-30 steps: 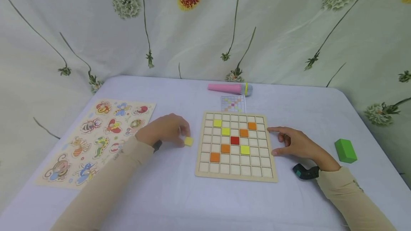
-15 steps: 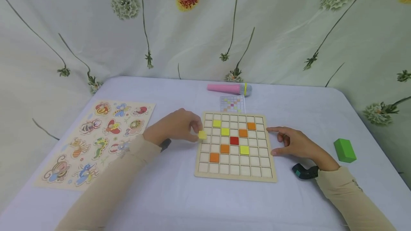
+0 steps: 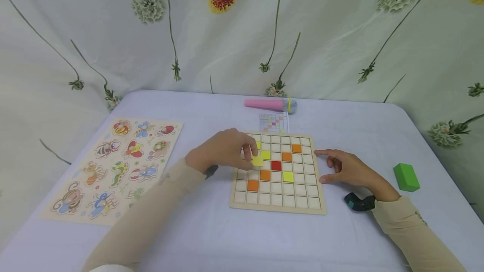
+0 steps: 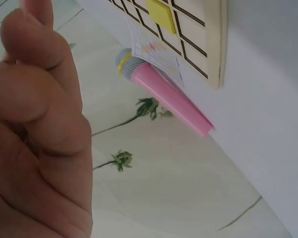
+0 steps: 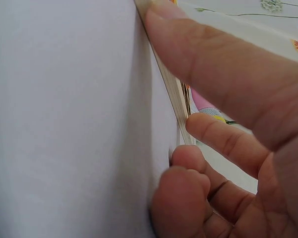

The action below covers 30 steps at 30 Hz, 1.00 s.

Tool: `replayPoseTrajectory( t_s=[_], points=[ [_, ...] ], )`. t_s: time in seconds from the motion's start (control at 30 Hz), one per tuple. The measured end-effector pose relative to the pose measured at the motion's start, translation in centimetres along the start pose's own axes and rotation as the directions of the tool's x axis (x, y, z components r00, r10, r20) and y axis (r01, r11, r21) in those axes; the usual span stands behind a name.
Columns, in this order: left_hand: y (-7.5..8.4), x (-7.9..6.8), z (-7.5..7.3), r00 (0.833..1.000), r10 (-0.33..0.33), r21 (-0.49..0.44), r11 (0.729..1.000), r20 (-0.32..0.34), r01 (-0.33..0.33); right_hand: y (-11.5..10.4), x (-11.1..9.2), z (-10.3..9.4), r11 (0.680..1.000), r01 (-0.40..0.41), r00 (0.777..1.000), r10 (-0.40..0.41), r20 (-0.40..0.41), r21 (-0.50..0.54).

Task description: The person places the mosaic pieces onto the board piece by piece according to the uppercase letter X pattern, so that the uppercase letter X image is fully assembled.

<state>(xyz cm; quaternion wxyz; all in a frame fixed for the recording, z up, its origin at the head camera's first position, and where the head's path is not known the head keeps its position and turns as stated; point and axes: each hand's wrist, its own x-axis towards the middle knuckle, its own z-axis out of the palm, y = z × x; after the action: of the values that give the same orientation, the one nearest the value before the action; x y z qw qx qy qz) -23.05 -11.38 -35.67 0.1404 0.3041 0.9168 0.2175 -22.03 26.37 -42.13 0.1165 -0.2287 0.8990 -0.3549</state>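
Observation:
A yellow square tile [image 3: 258, 161] is pinched between the thumb and fingers of my left hand [image 3: 224, 150], over the left part of the wooden grid board [image 3: 277, 210]. In the left wrist view the left hand [image 4: 44, 114] shows curled fingers, and its tile is out of sight. On the board lie a red tile [image 3: 276, 166], several orange tiles [image 3: 265, 175] and several other yellow tiles [image 3: 288, 176]; one is partly behind the left fingers. My right hand [image 3: 345, 168] touches the board's right edge with thumb and forefinger, its other fingers bent inward [image 5: 181, 198].
A small pattern card [image 3: 274, 122] lies just behind the board, and a pink toy microphone [image 3: 264, 103] lies beyond it. On the left is an insect picture board [image 3: 117, 167], partly under the left forearm. A green block [image 3: 406, 177] stands at the right.
My left hand has carried the yellow tile rightward, from beside the board's left edge to above its left columns. The right hand has stayed at the board's right edge.

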Motion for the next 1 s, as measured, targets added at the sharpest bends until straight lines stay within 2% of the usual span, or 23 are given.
replayPoseTrajectory(
  t_s=[0.23, 0.53, 1.0],
  points=[
    [1.8, 0.9, 0.9, 0.998, 0.067, 0.064, 0.996, 0.004, -0.067, 0.0, 0.0, 0.0, 1.000, -0.003, 1.000, 0.002, 0.003, 0.007],
    [3.6, 2.1, 2.6, 0.993, 0.118, 0.112, 0.986, 0.029, -0.120, -0.2, 0.0, 0.0, 1.000, -0.008, 1.000, 0.008, 0.003, 0.002],
    [6.4, 4.2, 5.0, 0.989, 0.133, 0.193, 0.971, 0.062, -0.143, -0.1, 0.1, 0.0, 1.000, -0.001, 1.000, 0.001, 0.001, 0.018]
  ],
)
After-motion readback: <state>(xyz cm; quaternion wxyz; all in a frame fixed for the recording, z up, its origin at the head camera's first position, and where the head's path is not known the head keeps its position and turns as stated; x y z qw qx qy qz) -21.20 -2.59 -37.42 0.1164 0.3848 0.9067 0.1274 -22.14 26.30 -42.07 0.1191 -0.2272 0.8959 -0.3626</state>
